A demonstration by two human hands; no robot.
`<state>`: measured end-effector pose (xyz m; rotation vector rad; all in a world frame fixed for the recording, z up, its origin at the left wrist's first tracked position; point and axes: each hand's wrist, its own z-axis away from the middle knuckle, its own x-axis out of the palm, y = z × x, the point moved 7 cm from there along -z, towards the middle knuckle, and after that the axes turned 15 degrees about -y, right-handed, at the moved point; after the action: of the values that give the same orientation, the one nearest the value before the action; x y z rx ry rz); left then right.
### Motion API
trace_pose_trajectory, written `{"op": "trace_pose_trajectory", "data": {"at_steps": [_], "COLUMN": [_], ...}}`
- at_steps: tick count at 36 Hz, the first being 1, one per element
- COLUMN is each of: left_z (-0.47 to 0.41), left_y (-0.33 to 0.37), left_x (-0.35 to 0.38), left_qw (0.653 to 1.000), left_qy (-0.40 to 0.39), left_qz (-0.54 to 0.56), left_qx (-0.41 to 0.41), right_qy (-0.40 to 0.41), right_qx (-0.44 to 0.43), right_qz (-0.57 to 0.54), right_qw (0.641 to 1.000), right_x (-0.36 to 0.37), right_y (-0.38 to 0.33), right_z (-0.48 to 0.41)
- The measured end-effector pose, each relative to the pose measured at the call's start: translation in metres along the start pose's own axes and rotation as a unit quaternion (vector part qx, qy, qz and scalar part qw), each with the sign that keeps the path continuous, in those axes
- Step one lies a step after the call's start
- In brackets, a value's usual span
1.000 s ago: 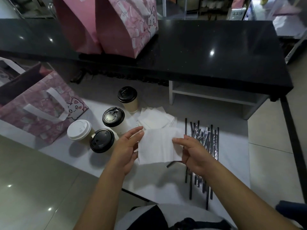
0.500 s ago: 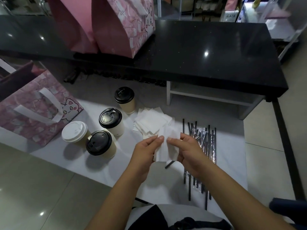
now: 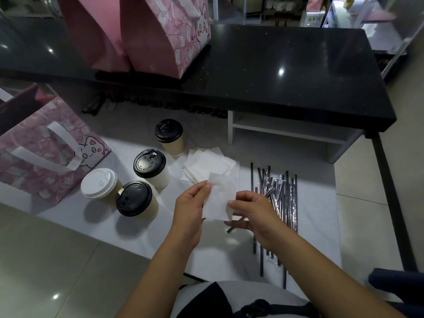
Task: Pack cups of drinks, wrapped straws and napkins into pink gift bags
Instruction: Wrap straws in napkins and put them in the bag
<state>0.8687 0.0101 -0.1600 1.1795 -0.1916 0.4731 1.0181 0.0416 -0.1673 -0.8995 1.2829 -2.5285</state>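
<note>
Bags (image 3: 165,35) in pink, two of them, stand on the black counter (image 3: 286,76), far behind and to the left of the white paper stack (image 3: 208,166). A third, the open bag (image 3: 41,157), sits well to the stack's left on the table (image 3: 316,203), its mouth facing up. Four lidded cups (image 3: 149,164) cluster just left of the stack, three with black lids and one with a white lid. Wrapped straws (image 3: 282,193) lie fanned out just right of the stack.

Just in front of the stack, above the table, a folded napkin (image 3: 220,198) hangs between both hands. The left hand (image 3: 188,210) pinches its left edge between thumb and fingertips. The right hand (image 3: 257,214) pinches its right edge the same way. One straw end shows beneath the right hand; whether the lower fingers hold it or it lies on the table cannot be told.

The sheet looks thin, so pulling the two pinches apart could tear it or spring the fold open. Its likely route to the open bag passes over the cups, and a low forearm there could knock one over and wet the stack. If that straw is held loosely, it could drop on the way.
</note>
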Motion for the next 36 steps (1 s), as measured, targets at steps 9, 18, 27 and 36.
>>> {"op": "trace_pose_trajectory", "data": {"at_steps": [9,18,27,36], "left_z": [-0.003,-0.033,-0.106,-0.111], "left_y": [-0.001,0.003,0.017,0.034], "left_x": [0.006,-0.012,-0.016,-0.024], "left_qw": [0.996,0.99,0.726,0.735], "left_qy": [-0.086,-0.032,-0.023,0.015], "left_qz": [0.001,-0.136,-0.686,-0.674], "left_qx": [-0.011,0.009,0.051,0.072], "right_qy": [-0.084,0.068,0.163,0.162], "right_qx": [0.043,-0.036,-0.071,-0.058], "right_qz": [-0.094,-0.039,0.292,0.453], "right_qw": [0.991,0.996,0.94,0.875], "right_x": [0.005,-0.033,-0.063,-0.064], "right_y": [0.006,-0.013,-0.031,-0.048], "right_z": [-0.005,0.004,0.028,0.037]}}
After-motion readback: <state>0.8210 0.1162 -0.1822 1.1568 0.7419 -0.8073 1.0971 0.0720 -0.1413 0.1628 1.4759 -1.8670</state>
